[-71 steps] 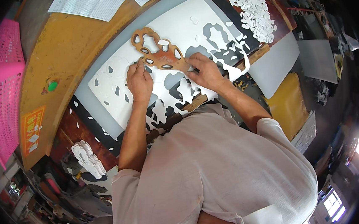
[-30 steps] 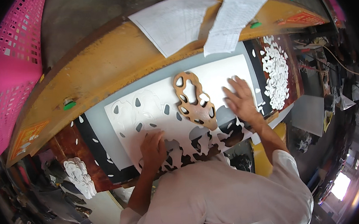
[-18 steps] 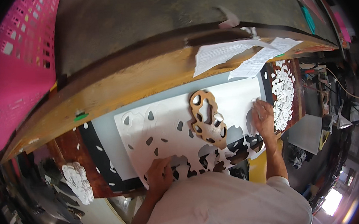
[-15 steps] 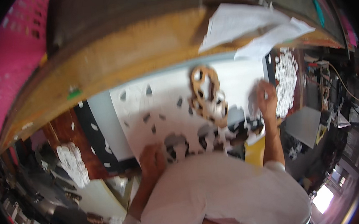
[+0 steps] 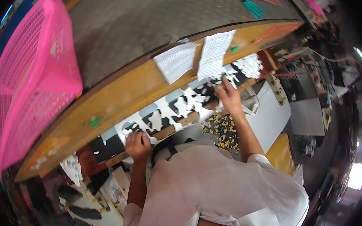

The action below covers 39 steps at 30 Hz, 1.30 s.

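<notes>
A thin white sheet (image 5: 161,106), full of cut-out holes and ragged strips, stretches across the dark work surface below the wooden beam. At its left end my left hand (image 5: 137,146) is closed, fingers curled over the sheet's near edge. My right hand (image 5: 229,97) is closed at the ragged right end, with white strips about its fingertips. Its exact hold is partly hidden. Through the holes show black and grey patches of the surface. Just beyond my right hand lies a pile of small white cut pieces (image 5: 248,66).
A yellow-brown wooden beam (image 5: 145,87) runs across the bench, with two printed papers (image 5: 216,54) hanging over it. A pink plastic basket (image 5: 60,67) stands at the left. More white pieces (image 5: 72,169) lie at the left end. Yellow and black scraps (image 5: 223,131) and a yellow seat (image 5: 280,154) are lower right.
The view has turned. The brown looped frame that lay on the sheet is out of sight. My hands now hold the sheet's two ends, and it shows as a narrower, holed band.
</notes>
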Available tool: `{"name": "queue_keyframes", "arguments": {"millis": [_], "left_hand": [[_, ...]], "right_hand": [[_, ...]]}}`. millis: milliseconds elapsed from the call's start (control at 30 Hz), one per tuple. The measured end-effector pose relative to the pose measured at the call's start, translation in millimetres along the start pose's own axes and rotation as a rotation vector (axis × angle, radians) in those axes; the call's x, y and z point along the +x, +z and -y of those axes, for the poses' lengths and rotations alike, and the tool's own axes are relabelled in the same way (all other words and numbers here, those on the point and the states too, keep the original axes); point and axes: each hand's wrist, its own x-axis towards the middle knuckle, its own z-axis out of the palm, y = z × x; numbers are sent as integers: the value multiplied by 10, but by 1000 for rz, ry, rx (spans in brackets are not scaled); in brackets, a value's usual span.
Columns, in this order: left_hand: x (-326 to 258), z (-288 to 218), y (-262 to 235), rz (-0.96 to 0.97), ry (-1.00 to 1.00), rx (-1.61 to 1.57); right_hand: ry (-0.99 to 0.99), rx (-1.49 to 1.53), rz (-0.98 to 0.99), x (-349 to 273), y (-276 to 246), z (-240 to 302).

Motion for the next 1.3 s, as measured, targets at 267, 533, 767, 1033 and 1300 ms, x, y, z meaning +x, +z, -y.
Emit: {"name": "queue_keyframes", "arguments": {"millis": [267,533,767,1033,1300], "left_hand": [[408,220,211,78,61,89],[407,236,151,71,39,119],[223,288,185,22,4,75],[146,106,-172,-28,26,-25],[-1056,1106,-2212,-497,-784,272]], "right_hand": [[-189,114,-245,639,26,514],[-715,-617,55,221,413,-600],[-631,-581,52,199,361,-975],[-668,-579,-4,-89,289,-980],[-183,-156,96,-310,130,-929]]}}
